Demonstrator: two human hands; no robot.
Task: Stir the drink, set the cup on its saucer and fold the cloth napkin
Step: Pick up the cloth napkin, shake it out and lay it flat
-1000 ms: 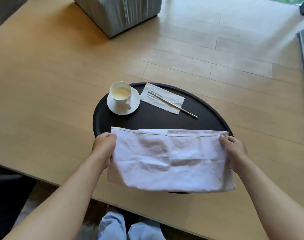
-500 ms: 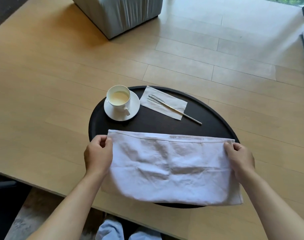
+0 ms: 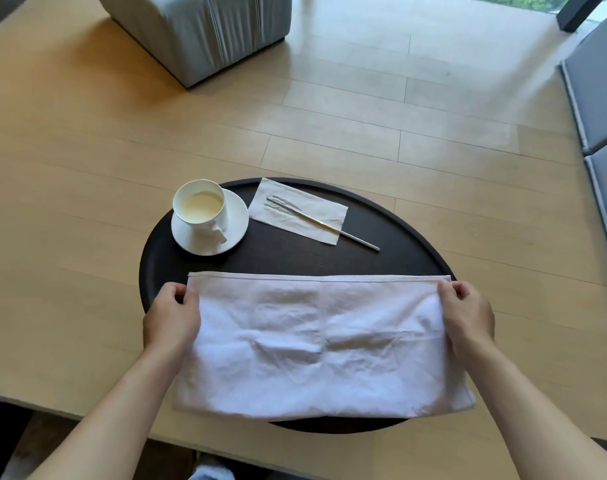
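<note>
Cloth napkin (image 3: 315, 344), white and creased, lies as a wide band across the near half of a round dark tray (image 3: 295, 258) on the pale wooden bench (image 3: 87, 168). The left hand (image 3: 172, 317) pinches its far left corner and the right hand (image 3: 468, 313) pinches its far right corner, each grip closed on the hem with fingers curled. Beyond the left grip, the cup (image 3: 199, 207) of pale drink already sits on its saucer (image 3: 210, 226). Beyond and between the grips, a slim metal stirrer (image 3: 321, 223) rests on a paper napkin (image 3: 298, 211).

To fold well, I judge both corners should travel together, edges matched before pressing the crease flat.

How many layers the cloth has is unclear. Its near edge overhangs the tray, hiding the rim there.
</note>
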